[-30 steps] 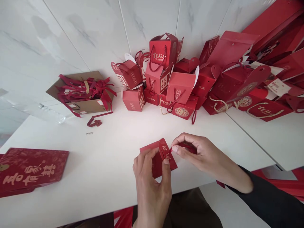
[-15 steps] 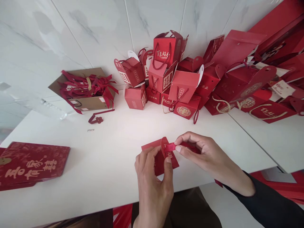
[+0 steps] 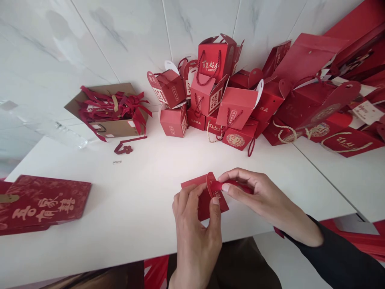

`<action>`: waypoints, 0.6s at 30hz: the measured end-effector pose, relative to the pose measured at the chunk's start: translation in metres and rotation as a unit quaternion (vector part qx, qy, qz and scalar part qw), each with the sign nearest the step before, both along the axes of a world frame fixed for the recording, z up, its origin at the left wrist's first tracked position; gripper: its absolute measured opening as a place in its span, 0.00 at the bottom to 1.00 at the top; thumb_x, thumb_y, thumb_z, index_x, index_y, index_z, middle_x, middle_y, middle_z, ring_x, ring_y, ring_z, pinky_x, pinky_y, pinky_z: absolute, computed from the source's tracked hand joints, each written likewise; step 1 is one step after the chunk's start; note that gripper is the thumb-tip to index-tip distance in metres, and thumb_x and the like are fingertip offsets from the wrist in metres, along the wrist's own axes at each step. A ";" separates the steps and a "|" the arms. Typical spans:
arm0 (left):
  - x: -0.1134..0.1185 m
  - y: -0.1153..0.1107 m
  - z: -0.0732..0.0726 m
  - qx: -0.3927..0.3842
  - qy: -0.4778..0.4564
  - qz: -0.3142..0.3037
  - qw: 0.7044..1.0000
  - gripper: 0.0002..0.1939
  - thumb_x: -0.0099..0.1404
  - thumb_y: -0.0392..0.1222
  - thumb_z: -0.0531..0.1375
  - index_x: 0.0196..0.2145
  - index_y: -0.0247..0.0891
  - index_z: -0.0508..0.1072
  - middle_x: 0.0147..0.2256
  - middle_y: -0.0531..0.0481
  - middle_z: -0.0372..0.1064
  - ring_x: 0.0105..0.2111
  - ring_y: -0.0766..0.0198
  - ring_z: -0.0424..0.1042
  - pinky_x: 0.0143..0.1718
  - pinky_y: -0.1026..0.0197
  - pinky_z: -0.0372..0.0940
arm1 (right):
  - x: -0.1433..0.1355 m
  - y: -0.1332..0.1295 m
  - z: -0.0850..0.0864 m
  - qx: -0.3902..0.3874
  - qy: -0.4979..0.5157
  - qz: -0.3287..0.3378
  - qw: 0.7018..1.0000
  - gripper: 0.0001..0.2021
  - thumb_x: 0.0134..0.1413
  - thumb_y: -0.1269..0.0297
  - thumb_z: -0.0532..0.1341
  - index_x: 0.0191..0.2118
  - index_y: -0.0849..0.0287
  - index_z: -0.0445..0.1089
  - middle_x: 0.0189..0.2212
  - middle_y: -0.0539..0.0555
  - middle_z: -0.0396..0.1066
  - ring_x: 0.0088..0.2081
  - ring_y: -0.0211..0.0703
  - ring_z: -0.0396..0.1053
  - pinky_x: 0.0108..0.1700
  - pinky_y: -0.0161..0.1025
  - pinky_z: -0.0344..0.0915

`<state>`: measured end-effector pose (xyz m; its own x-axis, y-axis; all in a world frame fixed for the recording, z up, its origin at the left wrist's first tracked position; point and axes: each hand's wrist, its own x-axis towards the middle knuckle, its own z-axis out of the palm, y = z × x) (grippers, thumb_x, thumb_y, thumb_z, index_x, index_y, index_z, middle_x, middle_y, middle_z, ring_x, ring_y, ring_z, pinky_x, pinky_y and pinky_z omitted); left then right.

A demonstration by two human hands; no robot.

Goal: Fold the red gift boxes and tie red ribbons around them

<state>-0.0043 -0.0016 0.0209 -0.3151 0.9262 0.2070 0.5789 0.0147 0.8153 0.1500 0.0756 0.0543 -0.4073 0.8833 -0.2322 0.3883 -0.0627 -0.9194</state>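
A small red gift box [image 3: 205, 204] with gold lettering rests near the front of the white table. My left hand [image 3: 197, 224] grips its upper flaps between thumb and fingers. My right hand [image 3: 249, 190] pinches a red ribbon [image 3: 217, 186] between thumb and forefinger, close against the flap's edge. The ribbon meets the flap there; whether it passes through a slot, I cannot tell. More of the ribbon runs back under my right palm, and a dark red end shows below the wrist at the table edge.
Several red gift boxes [image 3: 235, 106] with cord handles are stacked against the tiled wall. A cardboard box [image 3: 120, 130] of red ribbons stands at back left, a flower-ended strap [image 3: 127, 149] before it. A clear bottle [image 3: 67, 134] lies beside it. Flat red bags [image 3: 54, 200] lie at left.
My right hand has slid slightly left along the ribbon, closer to the box flap. My left hand keeps its hold. The whole view has shifted a little.
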 end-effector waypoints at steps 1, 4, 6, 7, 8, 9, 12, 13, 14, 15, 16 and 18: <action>-0.001 0.000 0.000 -0.001 0.005 -0.004 1.000 0.13 0.72 0.43 0.58 0.52 0.48 0.73 0.48 0.47 0.72 0.47 0.54 0.68 0.46 0.50 0.67 | 0.000 0.000 0.000 0.000 -0.006 -0.003 1.000 0.12 0.65 0.50 0.61 0.44 0.51 0.75 0.40 0.50 0.77 0.38 0.44 0.73 0.41 0.40 0.70; -0.002 0.000 -0.001 0.000 0.011 -0.007 1.000 0.12 0.72 0.43 0.58 0.52 0.47 0.73 0.48 0.46 0.73 0.46 0.54 0.68 0.45 0.49 0.67 | -0.001 0.000 0.002 0.004 -0.004 -0.006 1.000 0.09 0.65 0.53 0.62 0.41 0.51 0.76 0.36 0.48 0.76 0.33 0.40 0.71 0.37 0.37 0.68; -0.002 -0.001 -0.002 0.003 0.001 -0.010 1.000 0.12 0.73 0.43 0.57 0.51 0.47 0.73 0.49 0.46 0.73 0.46 0.54 0.68 0.45 0.49 0.67 | -0.001 0.001 0.003 0.002 -0.001 0.000 1.000 0.09 0.64 0.54 0.62 0.41 0.51 0.76 0.35 0.47 0.75 0.32 0.39 0.69 0.36 0.36 0.66; -0.002 -0.001 -0.002 0.004 -0.007 -0.011 1.000 0.12 0.74 0.42 0.55 0.51 0.47 0.74 0.49 0.46 0.73 0.46 0.54 0.68 0.45 0.49 0.67 | -0.001 0.001 0.002 -0.005 -0.003 0.005 1.000 0.09 0.64 0.54 0.62 0.41 0.51 0.76 0.33 0.47 0.74 0.31 0.39 0.67 0.34 0.36 0.65; -0.002 -0.001 -0.003 0.007 -0.016 -0.010 1.000 0.12 0.75 0.41 0.53 0.51 0.47 0.74 0.49 0.47 0.73 0.47 0.55 0.68 0.45 0.50 0.66 | -0.001 0.002 0.002 -0.015 -0.005 0.012 1.000 0.09 0.65 0.54 0.62 0.41 0.51 0.76 0.31 0.47 0.73 0.29 0.38 0.66 0.32 0.36 0.64; -0.002 0.000 -0.003 0.011 -0.025 -0.006 1.000 0.13 0.75 0.40 0.52 0.51 0.47 0.74 0.48 0.47 0.73 0.47 0.56 0.68 0.45 0.51 0.66 | -0.002 0.002 0.001 -0.025 -0.006 0.019 0.999 0.10 0.65 0.54 0.61 0.42 0.51 0.75 0.29 0.46 0.72 0.28 0.38 0.64 0.31 0.36 0.62; -0.001 0.001 -0.003 0.017 -0.045 0.011 0.999 0.11 0.75 0.40 0.53 0.46 0.47 0.76 0.45 0.49 0.73 0.45 0.57 0.68 0.44 0.53 0.65 | -0.002 0.003 -0.003 -0.037 0.006 0.036 0.999 0.10 0.66 0.55 0.61 0.43 0.53 0.75 0.30 0.47 0.71 0.29 0.38 0.64 0.32 0.37 0.62; -0.001 0.002 -0.003 0.016 -0.050 0.016 0.998 0.09 0.74 0.40 0.55 0.43 0.46 0.76 0.44 0.49 0.73 0.44 0.57 0.68 0.43 0.53 0.65 | -0.002 0.003 -0.004 -0.035 0.010 0.043 0.998 0.10 0.66 0.55 0.61 0.43 0.54 0.75 0.32 0.48 0.72 0.30 0.39 0.65 0.33 0.37 0.63; 0.000 0.002 -0.002 0.014 -0.055 0.019 0.998 0.08 0.73 0.41 0.56 0.40 0.45 0.76 0.42 0.49 0.73 0.43 0.57 0.68 0.43 0.54 0.65 | -0.003 0.003 -0.004 -0.033 0.013 0.049 0.998 0.10 0.66 0.55 0.61 0.43 0.54 0.74 0.34 0.49 0.72 0.32 0.40 0.66 0.34 0.37 0.64; 0.000 0.003 -0.001 0.012 -0.062 0.023 0.998 0.08 0.73 0.41 0.57 0.37 0.44 0.75 0.41 0.49 0.73 0.43 0.58 0.68 0.43 0.54 0.65 | -0.003 0.003 -0.005 -0.029 0.014 0.053 0.998 0.10 0.66 0.54 0.61 0.43 0.53 0.74 0.35 0.49 0.73 0.33 0.40 0.67 0.34 0.37 0.65; 0.000 0.002 0.000 0.013 -0.073 0.029 0.997 0.08 0.72 0.41 0.57 0.36 0.44 0.74 0.40 0.50 0.73 0.42 0.58 0.68 0.43 0.55 0.65 | -0.003 0.002 -0.005 -0.021 0.012 0.054 0.998 0.11 0.67 0.53 0.61 0.44 0.53 0.74 0.37 0.49 0.73 0.34 0.41 0.69 0.36 0.38 0.66; -0.001 0.000 0.002 0.029 -0.110 0.044 0.993 0.08 0.73 0.42 0.57 0.35 0.43 0.73 0.38 0.50 0.72 0.41 0.60 0.69 0.42 0.57 0.65 | -0.006 0.000 -0.003 0.033 0.007 0.043 0.999 0.12 0.68 0.51 0.59 0.48 0.51 0.73 0.44 0.52 0.73 0.43 0.45 0.71 0.41 0.40 0.69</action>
